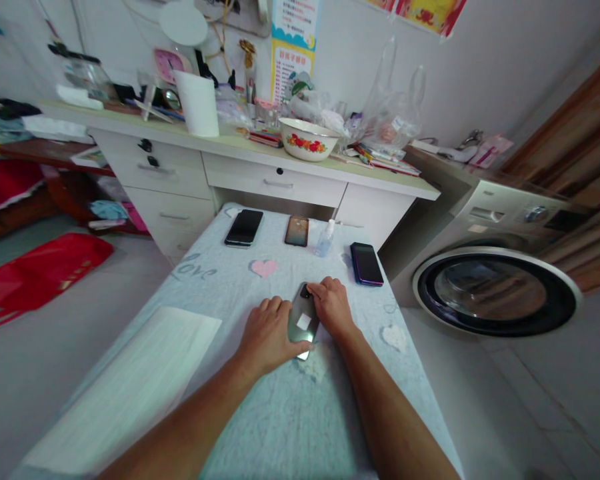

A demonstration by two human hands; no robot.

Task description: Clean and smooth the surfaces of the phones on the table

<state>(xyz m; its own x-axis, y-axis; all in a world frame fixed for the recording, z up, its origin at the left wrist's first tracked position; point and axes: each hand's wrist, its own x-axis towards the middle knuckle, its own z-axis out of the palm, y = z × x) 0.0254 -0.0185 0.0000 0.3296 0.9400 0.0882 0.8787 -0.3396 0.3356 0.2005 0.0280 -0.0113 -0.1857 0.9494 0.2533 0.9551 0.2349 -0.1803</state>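
Grey, glossy back facing up on the phone (pixel 303 323), lying flat a bit right of centre on the counter (pixel 260 413), pale blue cloth underneath. White square sticker on the back, camera bump at the end towards the far edge. Left hand (pixel 267 333) holding the phone from its left side, thumb across the lower end, fingers by the side. Right hand (pixel 333 305) bunched fairly narrow, holding the camera end, fingertips right at the bump.

Loads more gear around it, lol. Black phone (pixel 244 228) near the far left corner, brown phone (pixel 297 231) close to the far edge, clear spray bottle (pixel 324 240) standing just right of that. Purple-edged phone (pixel 367 264) with a dark face, over by the right edge towards the far right corner. Long pale sheet (pixel 130 393) flat along the left edge.

Beyond the far edge, a white cabinet (pixel 280 177) with a flowery bowl (pixel 307 141) on top. Off to the right, a washing machine (pixel 485 227). Red bag (pixel 45 270) on the floor, left side.
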